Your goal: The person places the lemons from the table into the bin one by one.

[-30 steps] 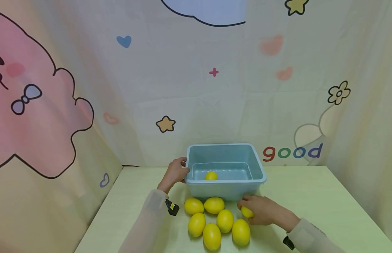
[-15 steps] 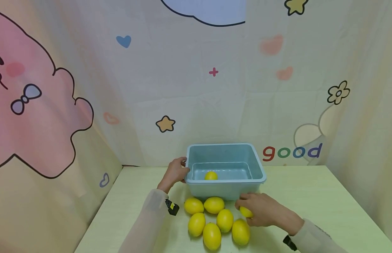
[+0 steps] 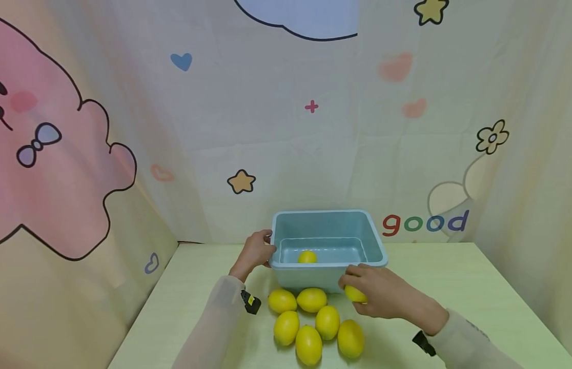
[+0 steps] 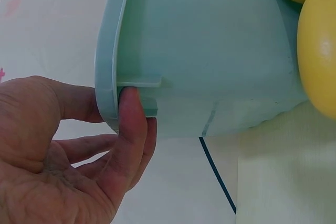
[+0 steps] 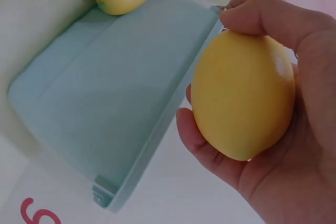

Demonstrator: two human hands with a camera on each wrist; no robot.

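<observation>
A light-blue plastic bin (image 3: 332,277) stands on the table with one lemon (image 3: 307,257) inside. My left hand (image 3: 254,252) pinches the rim at the bin's left side; the left wrist view shows thumb and fingers on either side of the rim (image 4: 106,72). In my right hand (image 3: 383,291) is another lemon (image 5: 244,95), gripped between thumb and fingers. That hand is in front of the bin's near right corner, at about rim height. Several more lemons (image 3: 327,323) lie in a cluster on the table before the bin.
The pale green table (image 3: 433,287) runs back to a printed curtain (image 3: 286,143) close behind the bin. Curtain also hangs along both sides. Two of the loose lemons (image 3: 311,300) lie close to the bin's front wall.
My right hand has risen from the table with its lemon and moved slightly left, toward the bin's front rim. The left hand, the bin and the other lemons look unmoved.
</observation>
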